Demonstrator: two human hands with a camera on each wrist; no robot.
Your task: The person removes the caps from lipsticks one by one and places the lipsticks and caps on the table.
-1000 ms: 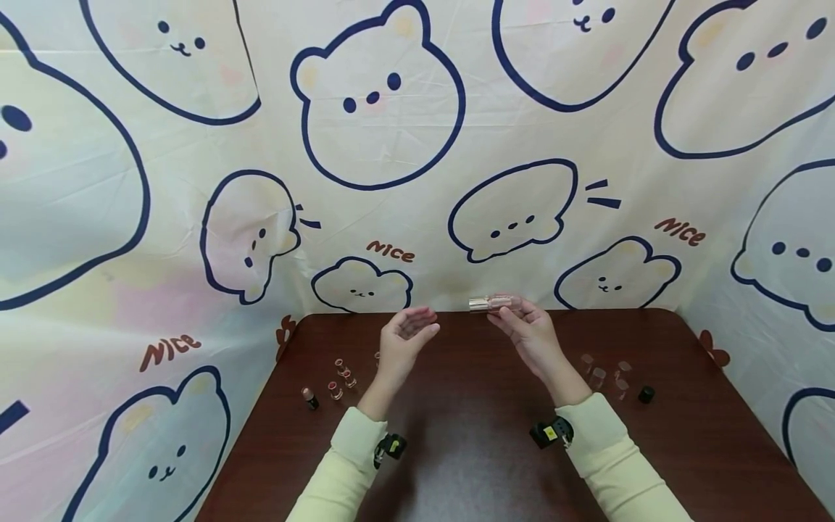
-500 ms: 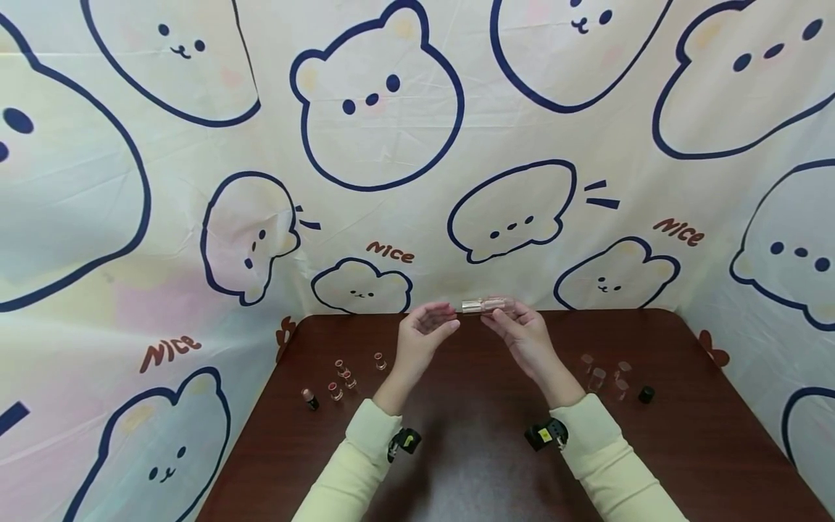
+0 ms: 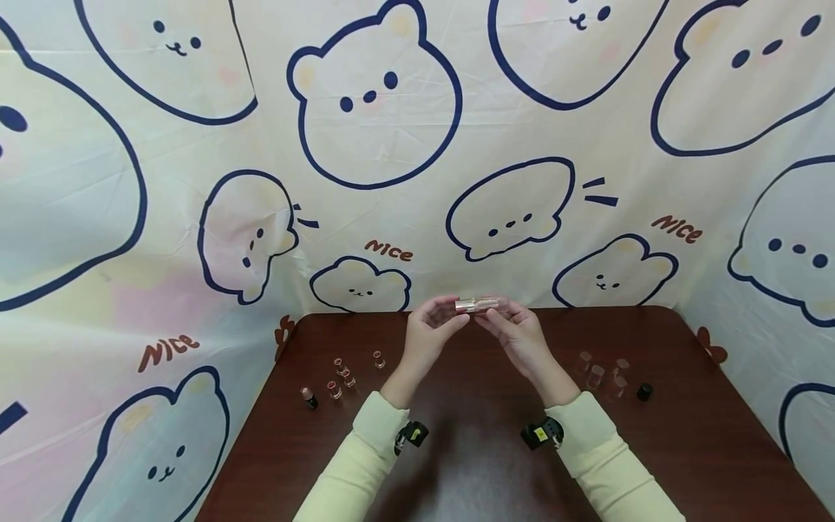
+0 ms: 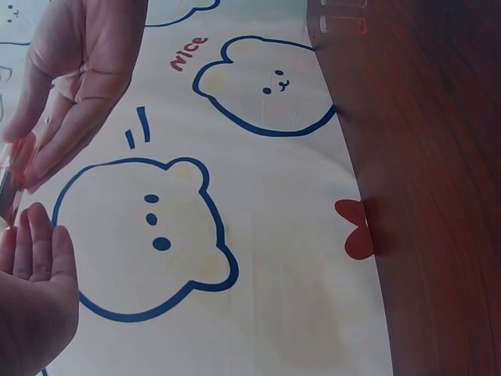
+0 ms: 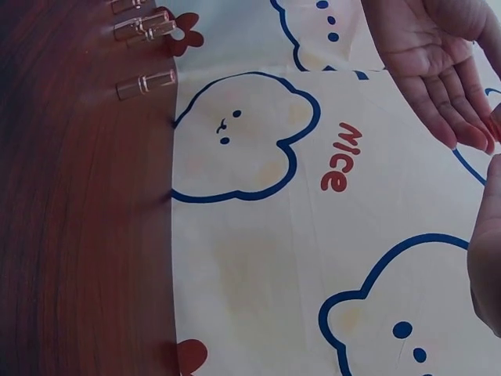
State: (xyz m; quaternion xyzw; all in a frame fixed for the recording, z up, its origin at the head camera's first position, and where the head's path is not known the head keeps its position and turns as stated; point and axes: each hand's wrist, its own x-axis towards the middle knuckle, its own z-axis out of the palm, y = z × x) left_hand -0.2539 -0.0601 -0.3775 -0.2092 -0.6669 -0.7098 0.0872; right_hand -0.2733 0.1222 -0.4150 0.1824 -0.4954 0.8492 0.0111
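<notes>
Above the table's far edge, a lipstick [image 3: 479, 304] with a silvery end and a clear pinkish cap lies level between the hands. My right hand [image 3: 518, 335] pinches the clear end between thumb and fingers. At the silvery end, the left hand [image 3: 427, 333] has its thumb below and fingers behind, holding it. In the left wrist view the tube [image 4: 8, 188] shows only at the picture's edge, between the right hand [image 4: 82, 70] and the left hand [image 4: 39, 290]. The right wrist view hides most of the lipstick.
Several uncapped lipsticks [image 3: 348, 378] stand on the brown table [image 3: 476, 449] at left, one with a black base [image 3: 309, 398]. Several clear caps [image 3: 595, 375] and a black cap [image 3: 644, 392] are at right. A cartoon-printed cloth [image 3: 385, 145] hangs behind.
The left hand has moved right and come to the lipstick's silvery end, taking hold of it. My right hand has brought the lipstick slightly left.
</notes>
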